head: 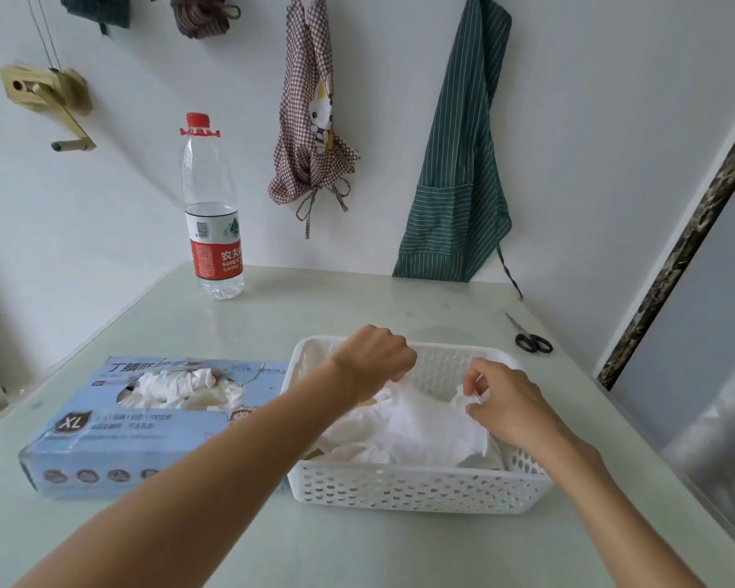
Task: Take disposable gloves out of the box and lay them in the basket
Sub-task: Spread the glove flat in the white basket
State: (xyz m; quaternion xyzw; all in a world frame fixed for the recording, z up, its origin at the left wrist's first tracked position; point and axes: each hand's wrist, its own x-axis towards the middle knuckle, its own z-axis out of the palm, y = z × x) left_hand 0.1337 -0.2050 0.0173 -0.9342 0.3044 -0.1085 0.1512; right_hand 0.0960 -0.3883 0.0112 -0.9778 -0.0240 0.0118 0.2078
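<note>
So on the left of the counter (399, 545) there's the blue glove box (115, 430), marked XL, lying flat with its oval top opening stuffed with crumpled white gloves (179, 388) poking out. Just right of it, pretty much touching, sits the white perforated basket (416, 485), and it already holds a loose heap of white gloves in the middle and near part.

Both hands are over the basket. The left hand (374, 358) is curled at the far left side, fingers tucked down and pinching the top edge of a white glove (425, 422). The right hand (506, 401) pinches the other end of that same glove between thumb and fingertips, near the basket's right wall. The glove is stretched between them, thin, wrinkly, a bit see-through, draped on the pile.

Room-wise: the near part of the counter in front of the box and basket is open, and there's a wide free strip behind them. A water bottle (213, 214) stands far left by the wall, black-handled scissors (531, 339) lie far right, close to the counter's right edge. The basket sits well in from the near edge.
</note>
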